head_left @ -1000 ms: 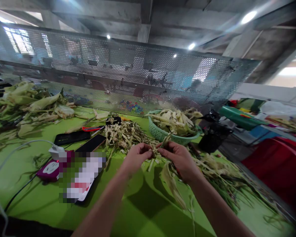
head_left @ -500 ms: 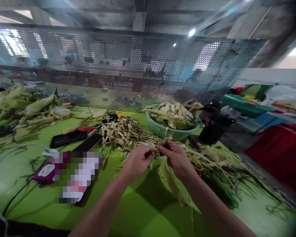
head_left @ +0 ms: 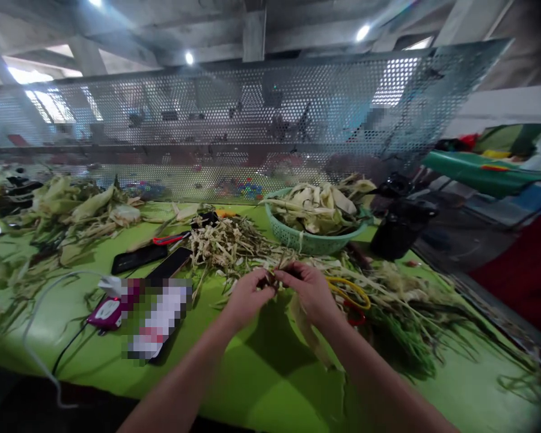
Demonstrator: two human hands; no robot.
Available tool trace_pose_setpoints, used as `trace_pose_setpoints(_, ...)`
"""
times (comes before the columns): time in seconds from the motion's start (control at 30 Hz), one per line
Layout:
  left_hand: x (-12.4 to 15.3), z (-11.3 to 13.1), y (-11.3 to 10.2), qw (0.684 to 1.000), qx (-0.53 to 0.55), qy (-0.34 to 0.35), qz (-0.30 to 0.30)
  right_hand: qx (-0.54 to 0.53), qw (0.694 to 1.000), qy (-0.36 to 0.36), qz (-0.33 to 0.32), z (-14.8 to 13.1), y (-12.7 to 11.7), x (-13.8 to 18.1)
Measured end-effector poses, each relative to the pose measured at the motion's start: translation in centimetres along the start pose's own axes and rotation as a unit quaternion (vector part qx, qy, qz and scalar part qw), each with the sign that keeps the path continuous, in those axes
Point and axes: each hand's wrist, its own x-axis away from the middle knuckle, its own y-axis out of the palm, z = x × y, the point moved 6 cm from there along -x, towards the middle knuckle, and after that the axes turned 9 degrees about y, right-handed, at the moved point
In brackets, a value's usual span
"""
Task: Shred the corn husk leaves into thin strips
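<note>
My left hand (head_left: 247,297) and my right hand (head_left: 311,291) meet over the green table (head_left: 270,367), fingertips pinched together on a small piece of dry corn husk (head_left: 277,269). Most of that piece is hidden by my fingers. From below my right hand a longer, pale husk strip (head_left: 307,337) hangs down to the table. Just beyond my hands lies a heap of short, knotted husk bits (head_left: 228,240). Behind it, a green plastic basket (head_left: 293,237) holds broad, pale corn husks (head_left: 320,207).
Left are a phone (head_left: 137,258), a purple power adapter (head_left: 106,313) with cables and a husk pile (head_left: 83,210). Red-handled scissors (head_left: 171,238) lie near the phones. To the right are yellow loops (head_left: 351,291), green strands (head_left: 406,343) and a black container (head_left: 401,228). A perforated metal panel (head_left: 207,132) stands behind.
The view has shifted, so the table items on the left appear farther right. My hands stay pinched together, now slightly farther left in view, with my right fingers curled more over the husk.
</note>
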Motion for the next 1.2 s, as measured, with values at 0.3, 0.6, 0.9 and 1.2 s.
trace_pose_setpoints(0.3, -0.3, -0.2, -0.8, 0.997, 0.061, -0.004, 0.04, 0.047, 0.998, -0.013, 0.03, -1.7, -0.5, 0.7)
trace_pose_setpoints(0.6, 0.1, -1.0, -0.5, 0.988, 0.118, -0.063, 0.077, 0.036, 0.999, 0.017, 0.028, -0.8, -0.3, 0.5)
trace_pose_setpoints(0.9, 0.1, -1.0, -0.4, 0.98, 0.16, -0.073, 0.092, 0.011, 0.999, -0.018, 0.031, -1.5, -0.2, 0.9)
trace_pose_setpoints(1.2, 0.3, -1.1, -0.5, 0.977, 0.169, -0.087, 0.095, 0.021, 0.996, -0.004, 0.083, -1.3, -0.8, 0.8)
